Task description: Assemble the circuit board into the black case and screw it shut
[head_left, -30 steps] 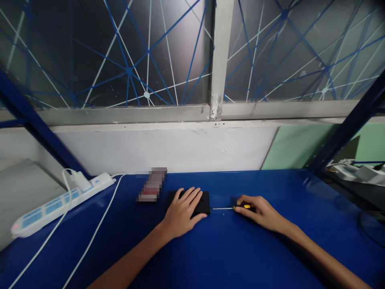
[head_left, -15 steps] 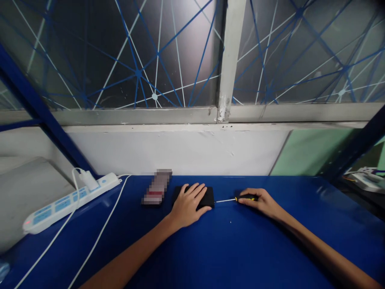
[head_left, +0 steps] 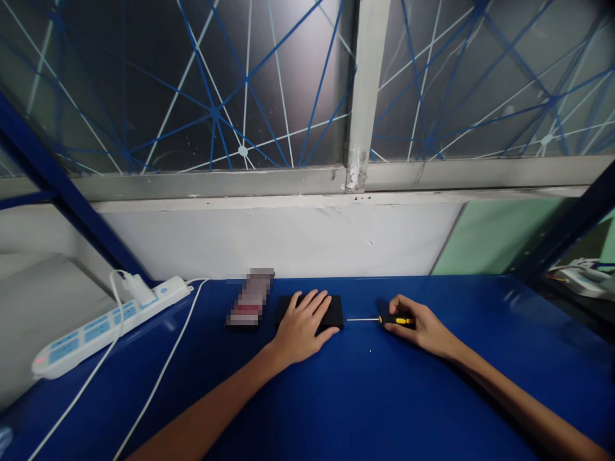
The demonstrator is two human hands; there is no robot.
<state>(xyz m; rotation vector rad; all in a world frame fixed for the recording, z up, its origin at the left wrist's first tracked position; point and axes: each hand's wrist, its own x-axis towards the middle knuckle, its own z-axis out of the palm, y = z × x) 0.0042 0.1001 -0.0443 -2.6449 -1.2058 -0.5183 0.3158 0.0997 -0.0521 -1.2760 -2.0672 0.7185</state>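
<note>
A flat black box lies on the blue table, mostly covered by my left hand. That hand holds it down, fingers fanned over the top and thumb along the near right corner. To the right, my right hand is closed around the black and yellow handle of a screwdriver. The thin shaft lies level and points left at the box's right side. Whether its tip touches the box is too small to tell.
Left of the box lies a blurred-out phone-like object. A white power strip with a plug and trailing white cables sits at the left. A tiny pale speck is on the table. A white wall closes the back.
My right hand and the screwdriver have shifted slightly to the right, and the shaft lies more level. The hand's grip on the handle looks a little different. My left hand stays on the box.
</note>
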